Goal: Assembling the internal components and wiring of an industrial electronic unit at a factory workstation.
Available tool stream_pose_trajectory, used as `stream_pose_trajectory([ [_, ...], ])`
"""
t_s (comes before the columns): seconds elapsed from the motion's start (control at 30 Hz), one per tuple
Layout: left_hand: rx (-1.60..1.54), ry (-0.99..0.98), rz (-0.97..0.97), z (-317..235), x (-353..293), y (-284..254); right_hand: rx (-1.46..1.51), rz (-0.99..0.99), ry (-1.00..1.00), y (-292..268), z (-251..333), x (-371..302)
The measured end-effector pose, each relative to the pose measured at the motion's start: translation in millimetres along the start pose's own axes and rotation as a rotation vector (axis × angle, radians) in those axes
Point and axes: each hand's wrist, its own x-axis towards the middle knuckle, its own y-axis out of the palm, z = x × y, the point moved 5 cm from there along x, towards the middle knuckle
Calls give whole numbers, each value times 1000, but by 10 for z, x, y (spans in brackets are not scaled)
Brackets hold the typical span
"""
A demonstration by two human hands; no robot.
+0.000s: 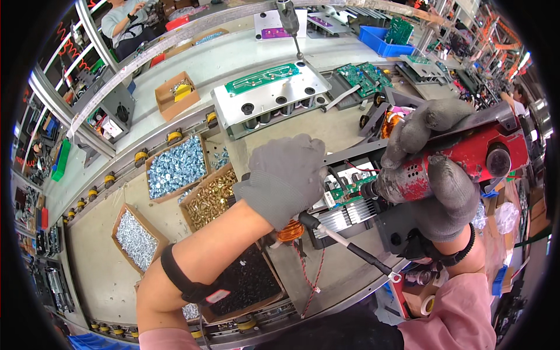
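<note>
Currently, the right hand (434,169) is clenched around a red power screwdriver (461,160) at centre right, its long axis pointing left toward the circuit board assembly (344,198), which the nearer left hand (286,175) presses, fingers curled.

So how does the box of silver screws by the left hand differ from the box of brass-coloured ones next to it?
The box of silver screws holds shiny bluish-silver pieces; the box of brass-coloured screws holds golden ones. The silver box lies farther from the gloved left hand and shows fully, while the brass box sits right beside that hand, its near corner hidden by the wrist. Both are open brown cardboard boxes, heaped nearly full and set side by side on the bench.
</note>
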Motion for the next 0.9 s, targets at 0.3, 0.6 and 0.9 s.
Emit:
stream_pose_trajectory([
  [0.3,-10,34,-95,-20,0,-35,-244,180,-78,176,-40,160],
  [0.6,14,76,-82,-10,-16,-67,-242,130,35,141,-19,297],
  [0.9,-30,337,-127,-152,-96,-79,-120,284,-138,0,359,434],
])
